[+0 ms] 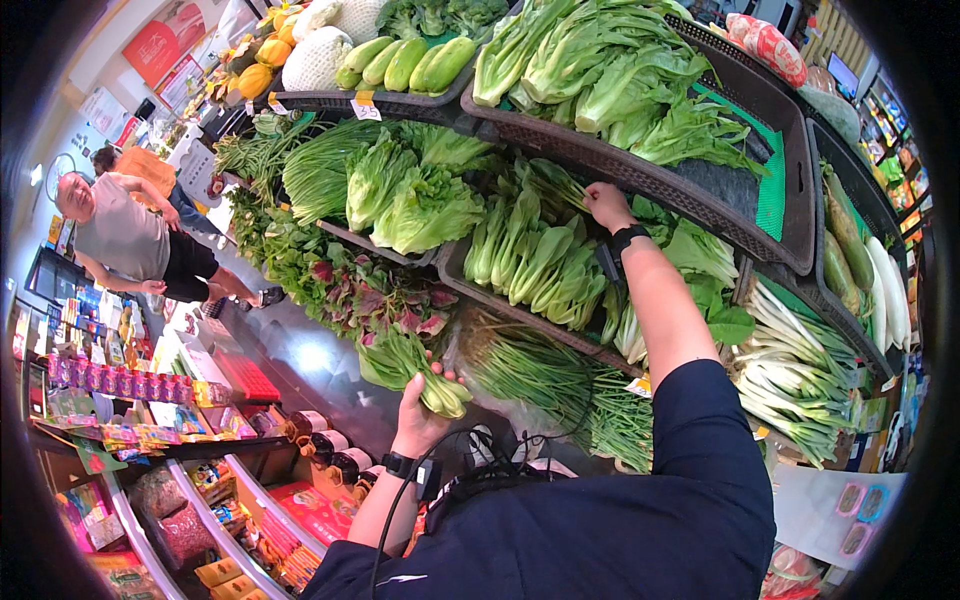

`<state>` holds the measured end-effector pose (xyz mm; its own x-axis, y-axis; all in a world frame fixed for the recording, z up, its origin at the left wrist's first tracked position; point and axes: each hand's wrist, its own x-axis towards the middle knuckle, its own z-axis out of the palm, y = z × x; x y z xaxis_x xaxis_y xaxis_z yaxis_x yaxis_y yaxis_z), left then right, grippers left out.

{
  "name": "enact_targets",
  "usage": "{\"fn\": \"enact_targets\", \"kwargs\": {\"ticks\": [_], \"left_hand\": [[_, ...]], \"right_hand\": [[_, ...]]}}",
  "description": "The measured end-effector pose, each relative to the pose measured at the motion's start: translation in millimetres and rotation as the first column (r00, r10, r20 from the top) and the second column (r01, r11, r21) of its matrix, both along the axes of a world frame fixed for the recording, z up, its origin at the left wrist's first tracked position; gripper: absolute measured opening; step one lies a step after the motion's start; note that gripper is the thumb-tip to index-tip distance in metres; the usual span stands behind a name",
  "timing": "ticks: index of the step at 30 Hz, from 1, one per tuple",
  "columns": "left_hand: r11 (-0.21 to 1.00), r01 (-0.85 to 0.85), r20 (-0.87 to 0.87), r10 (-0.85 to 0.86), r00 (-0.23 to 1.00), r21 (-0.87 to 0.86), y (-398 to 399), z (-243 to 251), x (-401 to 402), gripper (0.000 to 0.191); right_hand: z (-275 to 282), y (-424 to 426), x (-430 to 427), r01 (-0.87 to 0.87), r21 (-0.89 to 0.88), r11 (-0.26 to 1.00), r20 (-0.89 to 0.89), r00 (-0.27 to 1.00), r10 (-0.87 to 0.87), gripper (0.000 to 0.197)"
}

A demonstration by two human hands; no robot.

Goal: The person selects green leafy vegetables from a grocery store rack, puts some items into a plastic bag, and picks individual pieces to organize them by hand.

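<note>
In my left hand (424, 412) is a small bunch of leafy greens (405, 367), its pale stem ends towards me and its leaves pointing away. My right hand (607, 204) reaches over the middle shelf, its fingers closed on the thin stems of dark leafy greens (559, 184) behind the bok choy. Rows of bok choy (547, 262) lie in a black plastic crate (517, 309) below that hand. Heads of leaf lettuce (427, 206) sit left of the crate. Both wrists wear a black band with a small device.
Long-leaf lettuce (615, 67) fills a black crate above, whose rim (645, 169) runs close over my right forearm. Spring onions (787, 375) lie at the right, red amaranth (367, 289) at the left. A person (124, 225) stands in the aisle. A cable hangs by my left forearm.
</note>
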<state>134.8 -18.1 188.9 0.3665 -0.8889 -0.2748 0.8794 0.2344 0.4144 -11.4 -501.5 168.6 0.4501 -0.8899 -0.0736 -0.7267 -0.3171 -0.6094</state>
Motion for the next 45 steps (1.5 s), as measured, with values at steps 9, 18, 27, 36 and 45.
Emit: {"fn": "enact_targets", "kwargs": {"ticks": [9,18,27,36,45], "left_hand": [[0.997,0.008,0.038,-0.011,0.999,0.077,-35,4,-5,0.039],[0.98,0.088,0.157,-0.116,0.981,0.176,-73,42,-25,0.042],[0.946,0.281,0.237,-0.314,0.919,0.163,-47,44,-34,0.045],[0.884,0.461,0.158,-0.446,0.881,-0.078,-23,43,-11,0.041],[0.862,0.502,0.227,-0.475,0.85,-0.075,2,31,10,0.039]], "right_hand": [[78,78,-3,-0.177,-0.054,0.983,0.093,0.979,0.181,0.039],[122,315,-3,-0.619,0.13,0.774,0.195,0.782,0.592,0.092],[122,342,-7,-0.522,0.321,0.79,0.306,0.847,0.435,0.09],[119,373,-13,-0.481,0.432,0.763,0.5,0.832,0.24,0.054],[127,406,-3,-0.492,0.527,0.693,0.56,0.815,0.152,0.063]]}}
